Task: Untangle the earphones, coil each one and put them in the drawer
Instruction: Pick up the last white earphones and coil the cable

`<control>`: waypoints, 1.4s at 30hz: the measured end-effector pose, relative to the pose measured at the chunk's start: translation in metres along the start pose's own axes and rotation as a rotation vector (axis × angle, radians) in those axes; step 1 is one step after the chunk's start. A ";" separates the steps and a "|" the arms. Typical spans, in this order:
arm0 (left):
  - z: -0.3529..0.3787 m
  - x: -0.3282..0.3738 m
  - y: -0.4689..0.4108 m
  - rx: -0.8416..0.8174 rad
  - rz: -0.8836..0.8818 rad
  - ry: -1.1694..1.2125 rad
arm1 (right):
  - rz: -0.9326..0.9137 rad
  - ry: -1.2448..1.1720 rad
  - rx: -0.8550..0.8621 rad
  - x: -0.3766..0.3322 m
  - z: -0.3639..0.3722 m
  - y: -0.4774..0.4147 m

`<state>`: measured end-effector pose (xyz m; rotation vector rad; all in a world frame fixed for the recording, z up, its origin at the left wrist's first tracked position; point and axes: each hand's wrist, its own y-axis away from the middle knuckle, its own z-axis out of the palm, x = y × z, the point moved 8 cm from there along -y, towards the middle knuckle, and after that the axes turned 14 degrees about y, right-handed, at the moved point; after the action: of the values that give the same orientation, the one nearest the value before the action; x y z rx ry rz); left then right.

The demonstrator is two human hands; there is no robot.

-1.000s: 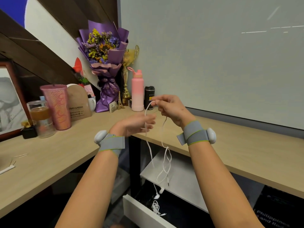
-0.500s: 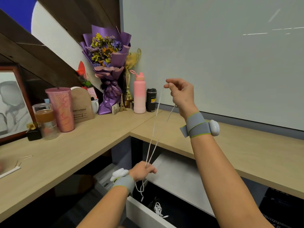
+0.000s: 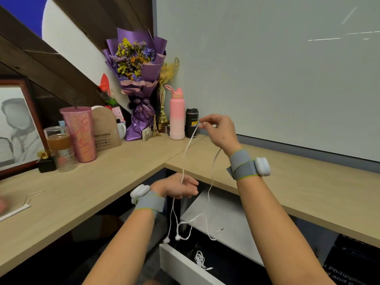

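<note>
**Earphones held between two hands above an open drawer**

The raised right hand (image 3: 220, 132) pinches the white cable of the earphones (image 3: 189, 145) between thumb and fingertips, in front of the black cup (image 3: 191, 122). From the pinch one strand runs down into the left hand (image 3: 176, 187), whose curled fingers grasp it just off the edge of the desk (image 3: 82, 192). A second strand hangs in a slack loop beneath the right wrist. Below the left hand two earbuds (image 3: 166, 241) dangle side by side, and the plug (image 3: 221, 230) hangs free to their right, all above the open white drawer (image 3: 178, 262). Inside the drawer lies a coiled set (image 3: 200, 260) of white earphones. Each wrist carries a grey band (image 3: 240, 164) with a white pod. At the desk corner stand a purple bouquet (image 3: 135, 64), a gold trophy (image 3: 166, 79), a pink bottle (image 3: 177, 116) and a small tower model (image 3: 155, 126). A brown card (image 3: 106, 130) reads "INSTAPRINT". The yellow label on the black cup is too small to read. A dark box (image 3: 345, 272) at lower right shows the partial word "Philipp".
</note>
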<state>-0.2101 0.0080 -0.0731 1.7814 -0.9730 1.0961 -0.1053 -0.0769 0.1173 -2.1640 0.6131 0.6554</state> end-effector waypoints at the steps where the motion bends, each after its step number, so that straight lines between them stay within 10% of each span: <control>1: 0.011 -0.002 -0.002 -0.052 -0.006 -0.048 | -0.013 -0.024 -0.014 -0.003 0.004 0.002; 8: 0.001 0.057 0.000 0.114 0.372 0.508 | -0.023 -0.006 -0.244 -0.001 0.028 0.013; 12: 0.009 0.075 0.003 -0.070 0.295 0.606 | 0.020 -0.115 -0.252 0.006 0.030 0.016; 17: -0.020 0.073 0.005 0.207 0.209 0.824 | 0.315 -0.302 -0.174 0.058 0.046 0.030; 25: -0.035 0.065 0.004 0.440 0.301 1.092 | 0.240 0.378 -1.265 0.140 0.167 0.176; 34: -0.094 0.061 0.025 0.814 0.451 0.686 | 0.383 0.573 -0.983 0.199 0.165 0.185; 38: -0.134 0.071 0.049 1.018 0.545 0.548 | 0.733 0.533 -0.708 0.248 0.126 0.187; 42: -0.126 0.084 0.044 0.938 0.544 0.529 | 0.773 0.621 -0.615 0.247 0.106 0.179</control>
<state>-0.2598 0.0896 0.0515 1.7308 -0.6437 2.5242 -0.0559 -0.1493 -0.1938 -2.6991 1.8344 0.5918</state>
